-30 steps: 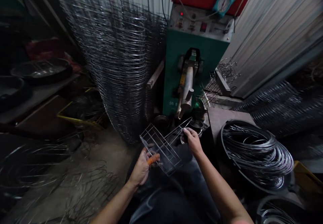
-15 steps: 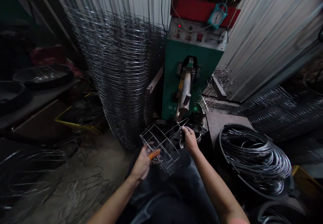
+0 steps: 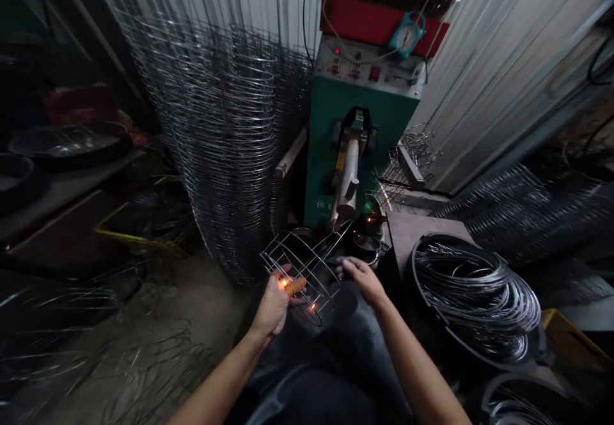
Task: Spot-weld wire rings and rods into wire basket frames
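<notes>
A spot welder (image 3: 349, 185) stands in front of me, its electrode arm reaching down to the far end of a wire rack (image 3: 307, 260). The rack is a curved grid of thin metal wires held over my lap. My left hand (image 3: 277, 300) grips its near left side, with an orange cover on one finger. Glowing sparks show at that hand and at the rack's near edge. My right hand (image 3: 361, 277) is just right of the rack, fingertips drawn together; whether they hold anything is too dark to make out.
Tall stacks of wire rings (image 3: 230, 137) rise left of the machine. At the right a black tub (image 3: 422, 297) holds many wire hoops. Loose bent wires (image 3: 163, 361) lie on the floor at left. Wire racks (image 3: 407, 156) are piled behind the machine's right side.
Sparks have appeared around the rack and near the machine's base. My right hand has come off the rack's far wire and moved slightly nearer to me. My left hand keeps its grip.
</notes>
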`<state>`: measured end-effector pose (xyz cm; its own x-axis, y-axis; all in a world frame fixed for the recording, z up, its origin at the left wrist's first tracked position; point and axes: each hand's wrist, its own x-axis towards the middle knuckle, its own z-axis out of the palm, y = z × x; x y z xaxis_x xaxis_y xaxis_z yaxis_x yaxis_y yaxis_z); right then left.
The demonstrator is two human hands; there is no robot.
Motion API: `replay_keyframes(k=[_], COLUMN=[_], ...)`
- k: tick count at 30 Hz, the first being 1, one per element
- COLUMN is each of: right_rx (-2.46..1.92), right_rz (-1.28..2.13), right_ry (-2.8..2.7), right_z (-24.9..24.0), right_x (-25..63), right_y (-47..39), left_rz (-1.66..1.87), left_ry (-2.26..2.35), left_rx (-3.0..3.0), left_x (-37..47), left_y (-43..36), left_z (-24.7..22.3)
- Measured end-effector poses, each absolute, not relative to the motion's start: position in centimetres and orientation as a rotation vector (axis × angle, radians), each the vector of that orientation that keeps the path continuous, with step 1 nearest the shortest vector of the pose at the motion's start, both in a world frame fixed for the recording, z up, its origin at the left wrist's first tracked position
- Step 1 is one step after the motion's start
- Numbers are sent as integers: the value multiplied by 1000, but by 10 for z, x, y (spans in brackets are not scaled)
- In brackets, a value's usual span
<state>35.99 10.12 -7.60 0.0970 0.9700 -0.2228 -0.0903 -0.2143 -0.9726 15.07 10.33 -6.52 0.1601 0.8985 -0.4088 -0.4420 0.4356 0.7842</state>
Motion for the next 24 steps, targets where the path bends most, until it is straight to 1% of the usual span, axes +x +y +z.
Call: replay_keyframes(k=[3, 6, 14, 19, 22, 24], right_rx=[-1382, -1387, -1383, -1266, -1199, -1156], right_rz=[1381, 1311, 1262, 1315, 1344, 1405], right_ry=[-1147, -1201, -1168, -1047, -993, -922], right_z=[-80, -85, -93, -93, -86, -75], right_x=[354, 348, 347, 336, 321, 312], right_y=[74, 68, 76, 71, 61, 50], left_rz=[1083, 1109, 1070, 1058, 1044, 1074], left_ry=[938, 915, 953, 968, 954, 938], left_rx=[572, 552, 561, 578, 703, 972], left_x=[152, 152, 151, 148, 134, 118], left_y=[100, 100, 108, 115, 111, 97], left_z=[-72, -74, -66, -69, -82, -94])
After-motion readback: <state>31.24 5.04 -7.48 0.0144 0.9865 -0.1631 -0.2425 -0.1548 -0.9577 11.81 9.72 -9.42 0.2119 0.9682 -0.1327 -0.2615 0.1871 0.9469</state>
